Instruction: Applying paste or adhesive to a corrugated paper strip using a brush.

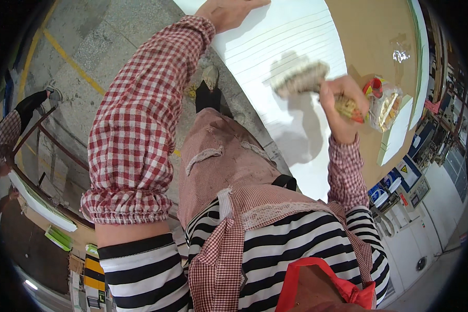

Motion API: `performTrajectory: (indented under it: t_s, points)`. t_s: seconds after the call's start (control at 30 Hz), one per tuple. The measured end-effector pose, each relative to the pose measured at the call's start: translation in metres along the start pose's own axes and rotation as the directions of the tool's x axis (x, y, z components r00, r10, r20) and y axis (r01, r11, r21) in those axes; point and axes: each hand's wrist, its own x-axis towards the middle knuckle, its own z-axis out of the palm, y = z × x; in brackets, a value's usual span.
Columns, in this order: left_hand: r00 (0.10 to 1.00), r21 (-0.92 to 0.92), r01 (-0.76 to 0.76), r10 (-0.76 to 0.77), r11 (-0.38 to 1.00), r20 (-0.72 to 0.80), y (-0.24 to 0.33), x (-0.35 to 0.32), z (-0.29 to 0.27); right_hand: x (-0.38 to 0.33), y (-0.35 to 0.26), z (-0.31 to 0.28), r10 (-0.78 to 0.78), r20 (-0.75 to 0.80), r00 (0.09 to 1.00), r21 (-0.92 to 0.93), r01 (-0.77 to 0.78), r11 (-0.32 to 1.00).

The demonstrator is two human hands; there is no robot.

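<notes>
My right hand [344, 104] is wrapped round the handle of a wide brush [302, 78] with pale, worn bristles. The brush is over a white sheet [301, 127] marked with several thin, roughly parallel lines, and its shadow falls on the sheet. Whether the bristles touch the surface I cannot tell. At the top, my left hand [226, 14] lies at the sheet's left edge with fingers stretched out and nothing visible in it. The frame's upper edge partly cuts this hand off. Checked sleeve covers run along both forearms.
Right of the sheet is a brown board [366, 31]. A clear plastic bag [387, 112] with red and yellow print lies there beside a white-topped block [396, 130]. At the far left stand a metal frame [47, 132] and another person's leg [28, 106].
</notes>
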Motion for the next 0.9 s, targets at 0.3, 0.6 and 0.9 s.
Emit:
performTrajectory:
  t_s: [0.3, 0.6, 0.9]
  points:
    - [0.999, -0.004, -0.004, 0.004, 1.000, -0.032, -0.007, 0.001, 0.008, -0.033, 0.014, -0.008, -0.008, 0.047, 0.999, -0.043, 0.010, 0.999]
    - [0.996, 0.094, 0.004, 0.005, 0.996, -0.089, -0.008, 0.004, 0.009, 0.040, 0.011, 0.027, -0.095, -0.150, 0.984, 0.031, 0.101, 0.994]
    - [0.989, -0.114, 0.055, -0.070, 0.992, -0.133, 0.001, -0.016, 0.007, -0.011, 0.005, 0.001, -0.114, 0.024, 0.993, -0.020, 0.114, 0.993]
